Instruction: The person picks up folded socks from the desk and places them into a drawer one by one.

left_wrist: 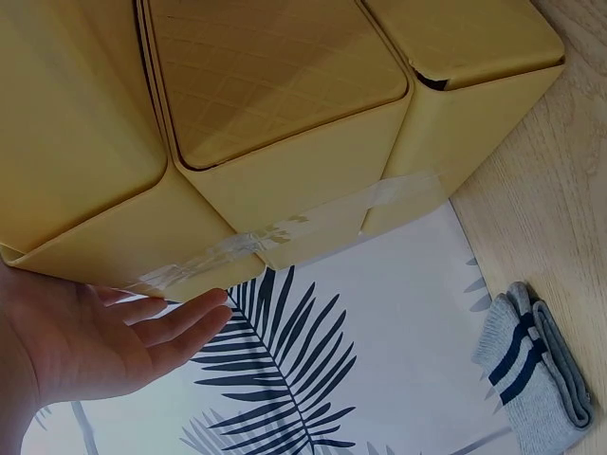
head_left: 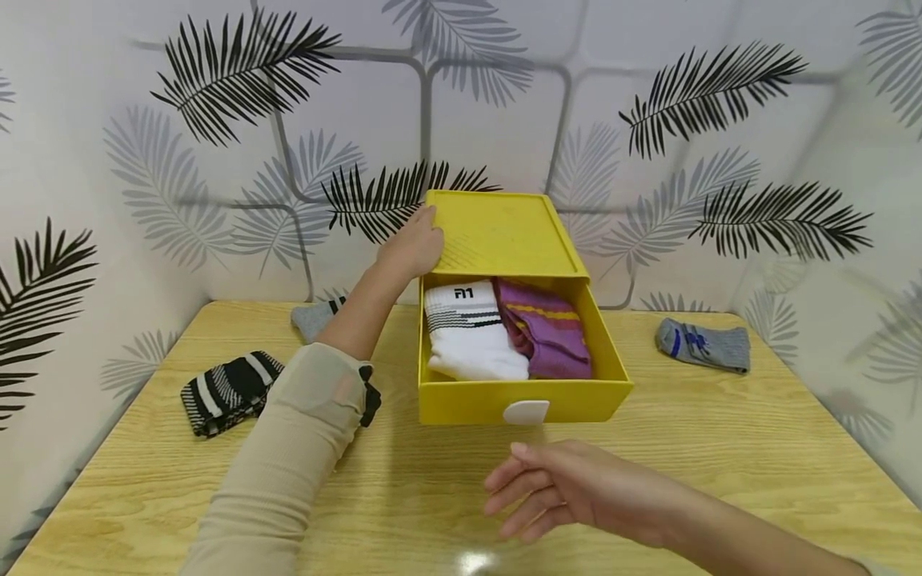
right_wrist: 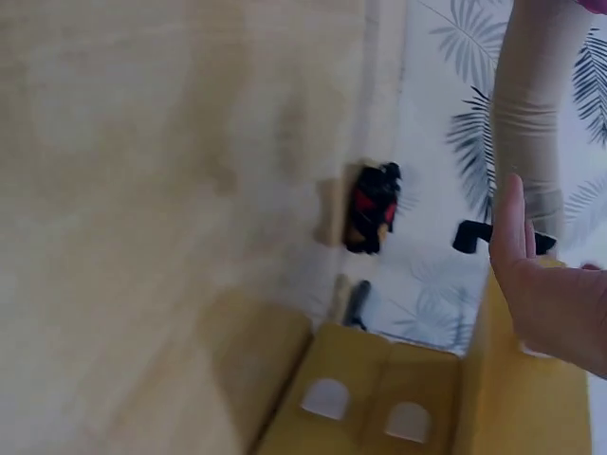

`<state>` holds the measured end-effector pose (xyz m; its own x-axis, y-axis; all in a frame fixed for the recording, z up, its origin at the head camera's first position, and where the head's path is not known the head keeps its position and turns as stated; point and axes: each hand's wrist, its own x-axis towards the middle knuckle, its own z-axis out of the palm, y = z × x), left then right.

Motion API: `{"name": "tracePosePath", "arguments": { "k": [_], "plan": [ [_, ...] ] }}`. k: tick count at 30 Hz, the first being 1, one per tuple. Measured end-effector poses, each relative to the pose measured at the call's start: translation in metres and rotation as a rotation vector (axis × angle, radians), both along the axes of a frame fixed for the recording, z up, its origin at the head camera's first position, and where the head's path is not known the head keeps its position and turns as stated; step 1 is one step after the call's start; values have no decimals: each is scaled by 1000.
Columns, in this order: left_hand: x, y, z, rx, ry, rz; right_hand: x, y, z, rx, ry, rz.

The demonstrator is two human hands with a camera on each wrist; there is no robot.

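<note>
A yellow drawer unit (head_left: 507,232) stands on the table with one drawer (head_left: 468,404) pulled out toward me. Inside the drawer lie a folded white sock (head_left: 475,340) with dark stripes and a folded purple sock (head_left: 551,328) with yellow bands. My left hand (head_left: 414,244) is at the unit's top left corner. In the left wrist view, its fingers (left_wrist: 180,332) extend loosely along the taped back. Just in front of the drawer, near its white pull tab (head_left: 527,412), my right hand (head_left: 576,488) hovers with fingers spread, holding nothing.
Left of the unit lie a black-and-white patterned sock (head_left: 229,394) and a grey striped sock (head_left: 313,318), partly behind my forearm. A grey-and-blue sock (head_left: 702,346) lies at the right. Behind the table rises a wall (head_left: 490,112) with a leaf print.
</note>
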<state>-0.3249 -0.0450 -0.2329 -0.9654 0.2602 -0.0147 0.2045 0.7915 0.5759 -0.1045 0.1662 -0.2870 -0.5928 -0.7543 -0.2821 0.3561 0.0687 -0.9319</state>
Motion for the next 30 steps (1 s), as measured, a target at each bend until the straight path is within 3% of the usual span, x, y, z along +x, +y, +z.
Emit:
{"name": "tracePosePath", "arguments": {
  "k": [4,8,13,18,30],
  "plan": [
    [0,0,-1,3,1,1,-4,1,-15,-89,-259,-103],
    [0,1,-1,4,7,4,-9,1,-18,-204,-380,-177],
    [1,0,-1,6,4,0,-12,1,-14,-286,-390,-235],
    [1,0,0,8,1,0,-14,0,-8,-294,-396,-295],
    [0,1,-1,7,7,4,-28,4,4,-292,-410,-261]
  ]
}}
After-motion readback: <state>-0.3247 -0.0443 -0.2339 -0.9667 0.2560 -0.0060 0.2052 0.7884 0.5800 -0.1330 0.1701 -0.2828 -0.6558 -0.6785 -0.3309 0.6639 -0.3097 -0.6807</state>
